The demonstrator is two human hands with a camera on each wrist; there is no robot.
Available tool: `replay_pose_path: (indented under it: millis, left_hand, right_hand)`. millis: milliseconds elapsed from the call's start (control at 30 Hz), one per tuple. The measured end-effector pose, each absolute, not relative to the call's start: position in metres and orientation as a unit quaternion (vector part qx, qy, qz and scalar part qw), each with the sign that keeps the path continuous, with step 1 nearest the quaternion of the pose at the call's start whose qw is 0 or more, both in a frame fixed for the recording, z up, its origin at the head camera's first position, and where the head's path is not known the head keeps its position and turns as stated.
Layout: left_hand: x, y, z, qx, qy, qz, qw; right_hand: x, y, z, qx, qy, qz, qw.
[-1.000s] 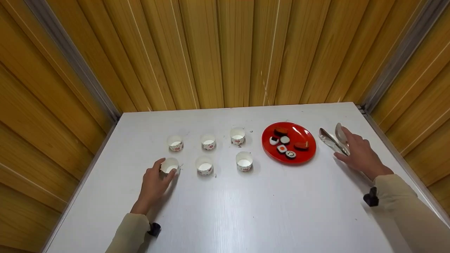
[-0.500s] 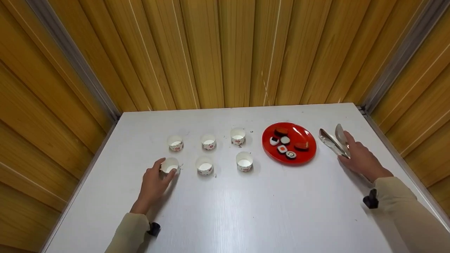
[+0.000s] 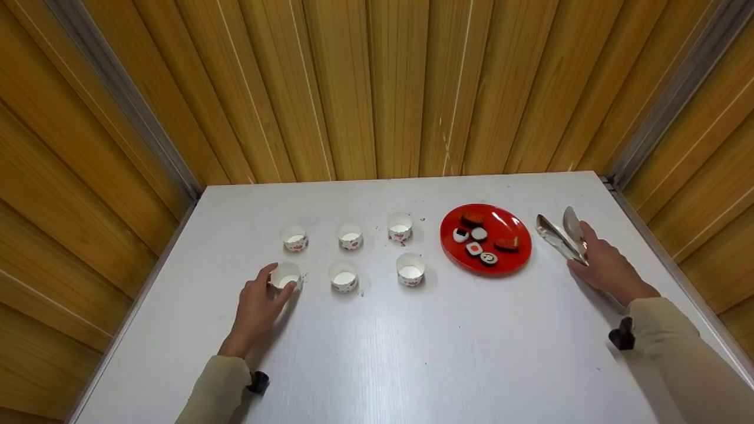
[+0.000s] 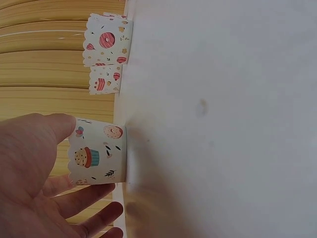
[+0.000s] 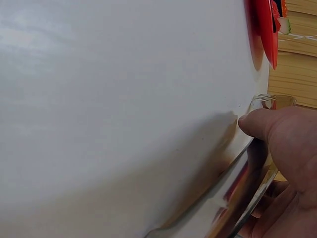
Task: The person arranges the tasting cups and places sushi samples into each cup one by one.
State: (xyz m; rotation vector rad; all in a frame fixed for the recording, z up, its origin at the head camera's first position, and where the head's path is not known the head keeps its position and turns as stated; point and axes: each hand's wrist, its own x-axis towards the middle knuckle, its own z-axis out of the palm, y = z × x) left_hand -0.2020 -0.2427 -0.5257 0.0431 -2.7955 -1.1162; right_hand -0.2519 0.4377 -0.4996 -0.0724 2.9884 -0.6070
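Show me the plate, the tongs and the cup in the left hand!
Plate [image 3: 493, 229], head view: bare red part.
Tongs [image 3: 571, 224], head view: one broad end.
Cup [image 4: 99, 154], left wrist view: printed side.

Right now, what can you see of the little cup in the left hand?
The cup looks like paper: white, scalloped at the rim, printed with a cupcake, a doughnut and leaves. It stands upright on the white table, leftmost in the near row, nothing showing inside. The left hand pinches it between thumb and fingers.
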Motion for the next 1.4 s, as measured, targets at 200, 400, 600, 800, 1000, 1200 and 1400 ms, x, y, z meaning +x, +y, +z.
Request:
replay_pose_path:
  millis: [200, 400, 600, 800, 1000, 1200, 1400]
  left_hand:
    - [-0.203, -0.242, -0.526, 0.012, -0.924, -0.376, 0.065]
    - [-0.202, -0.242, -0.525, 0.016, -0.922, -0.382, 0.058]
    - [-0.201, -0.243, -0.523, 0.016, -0.923, -0.379, 0.063]
    - [-0.201, -0.243, -0.524, 0.016, -0.925, -0.374, 0.067]
    - [-0.201, -0.242, -0.524, 0.012, -0.927, -0.367, 0.073]
    - [-0.201, -0.242, -0.523, 0.022, -0.927, -0.371, 0.058]
    - [-0.202, -0.243, -0.523, 0.009, -0.927, -0.371, 0.058]
  right_hand:
    - [-0.251, 0.439, -0.501, -0.025, 0.978, -0.202, 0.042]
    - [-0.250, 0.440, -0.500, -0.027, 0.977, -0.206, 0.040]
    - [-0.247, 0.444, -0.492, -0.022, 0.980, -0.196, 0.032]
    - [-0.243, 0.450, -0.482, -0.023, 0.984, -0.177, 0.020]
    - [-0.238, 0.457, -0.477, -0.055, 0.986, -0.157, -0.032]
    - [-0.238, 0.459, -0.468, -0.093, 0.983, -0.142, -0.068]
    - [-0.239, 0.456, -0.457, -0.102, 0.983, -0.137, -0.061]
